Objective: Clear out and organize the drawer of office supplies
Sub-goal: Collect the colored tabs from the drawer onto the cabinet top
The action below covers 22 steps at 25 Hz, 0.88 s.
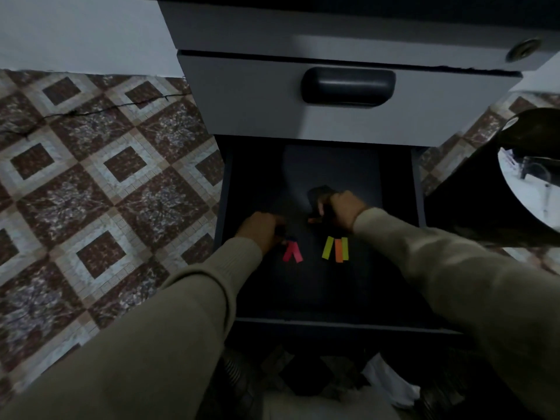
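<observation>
Inside the open drawer [225, 189], near its middle, I see my right hand [342, 209] curled around a dark object [318, 194]; my left hand [260, 228] pinches pink sticky tabs [292, 253] beside yellow-orange tabs [335, 249].

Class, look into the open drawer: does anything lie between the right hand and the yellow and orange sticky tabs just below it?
Nothing visible does. The yellow and orange sticky tabs lie flat on the dark drawer floor, just nearer the person than the right hand, which grips a dark object. Only bare drawer floor separates them.
</observation>
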Tool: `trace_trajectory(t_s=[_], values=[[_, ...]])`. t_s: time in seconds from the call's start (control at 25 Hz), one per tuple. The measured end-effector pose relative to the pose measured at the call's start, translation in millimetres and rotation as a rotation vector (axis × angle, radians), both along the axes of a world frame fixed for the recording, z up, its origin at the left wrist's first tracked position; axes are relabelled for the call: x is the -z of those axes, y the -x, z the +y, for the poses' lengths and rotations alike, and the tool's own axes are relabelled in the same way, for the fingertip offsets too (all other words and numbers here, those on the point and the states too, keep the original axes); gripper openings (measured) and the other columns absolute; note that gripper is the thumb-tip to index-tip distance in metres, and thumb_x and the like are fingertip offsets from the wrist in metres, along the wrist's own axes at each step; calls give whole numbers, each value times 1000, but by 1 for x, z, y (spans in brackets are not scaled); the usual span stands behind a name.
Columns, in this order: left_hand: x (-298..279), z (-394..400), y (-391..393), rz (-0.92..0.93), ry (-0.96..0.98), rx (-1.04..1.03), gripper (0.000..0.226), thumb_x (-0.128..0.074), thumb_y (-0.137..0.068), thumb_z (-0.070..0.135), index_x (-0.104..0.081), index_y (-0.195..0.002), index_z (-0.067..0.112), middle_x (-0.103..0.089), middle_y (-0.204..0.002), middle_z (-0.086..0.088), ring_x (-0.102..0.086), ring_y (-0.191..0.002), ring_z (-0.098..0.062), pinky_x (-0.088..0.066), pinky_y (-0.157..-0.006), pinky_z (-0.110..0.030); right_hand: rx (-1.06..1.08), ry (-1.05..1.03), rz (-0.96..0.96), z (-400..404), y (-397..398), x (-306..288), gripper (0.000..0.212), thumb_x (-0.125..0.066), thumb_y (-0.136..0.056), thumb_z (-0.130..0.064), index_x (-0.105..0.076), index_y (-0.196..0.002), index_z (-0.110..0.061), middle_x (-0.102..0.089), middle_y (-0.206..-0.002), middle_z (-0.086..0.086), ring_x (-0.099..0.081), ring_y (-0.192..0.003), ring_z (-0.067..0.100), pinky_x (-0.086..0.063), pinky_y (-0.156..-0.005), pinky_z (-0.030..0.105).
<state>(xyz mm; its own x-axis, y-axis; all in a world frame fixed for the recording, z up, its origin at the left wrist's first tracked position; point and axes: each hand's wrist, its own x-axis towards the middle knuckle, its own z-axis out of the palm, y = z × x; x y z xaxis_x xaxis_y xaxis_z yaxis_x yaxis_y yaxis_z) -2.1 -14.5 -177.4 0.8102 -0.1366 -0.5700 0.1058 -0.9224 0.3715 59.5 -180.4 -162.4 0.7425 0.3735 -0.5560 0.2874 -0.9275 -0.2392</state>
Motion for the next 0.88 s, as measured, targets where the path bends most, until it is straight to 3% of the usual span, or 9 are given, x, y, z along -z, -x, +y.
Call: trace_trajectory(t_s=[0.08,0.16,0.2,0.32,0.48,0.72,0.88], values=[[2,-7,1,-6,36,45,33,-61,-88,17,-61,-121,16,-60,-124,-10,-55,-115,-25,-43,-98,-30,-126,24,23,-25,4,-6,25,-53,-92,-14,-58,-113,-3,-57,-118,10,-52,-112,24,-34,-88,22],[3,-16,5,-9,54,129,32,-57,-90,15,-60,-122,17,-59,-126,-8,-54,-117,-24,-41,-99,-28,-262,19,29,-43,14,-2,36,-47,-95,-15,-50,-131,-8,-47,-134,6,-44,-125,19,-27,-101,17],[5,-20,6,-9,62,172,33,-54,-92,14,-59,-124,18,-57,-129,-6,-53,-119,-24,-40,-100,-28,-319,44,35,-50,17,5,43,-44,-97,-16,-40,-140,-15,-39,-144,6,-41,-130,20,-26,-108,21],[9,-27,9,-2,39,276,44,-47,-93,4,-50,-133,20,-45,-139,-5,-44,-126,-23,-34,-103,-28,-454,125,34,-63,26,21,52,-35,-99,-16,-20,-147,-33,-21,-154,6,-32,-138,25,-28,-113,35],[16,-29,10,-15,-84,457,49,-43,-94,7,-39,-140,23,-35,-141,-6,-35,-131,-25,-32,-108,-34,-566,183,9,-71,35,21,57,-29,-101,-16,-5,-148,-37,-24,-151,7,-27,-138,25,-30,-110,36],[14,-27,18,-143,-204,556,42,-41,-97,21,-39,-137,29,-33,-141,-1,-29,-131,-23,-39,-97,-36,-605,157,-188,-67,40,23,48,-32,-100,-17,-28,-145,-31,-18,-149,-2,-26,-131,22,-31,-106,29],[14,-26,22,-274,-272,552,34,-37,-98,33,-48,-128,24,-39,-136,2,-31,-129,-20,-39,-88,-31,-612,174,-130,-66,39,23,43,-31,-100,-19,-31,-143,-23,-22,-149,-2,-26,-131,20,-35,-105,30]])
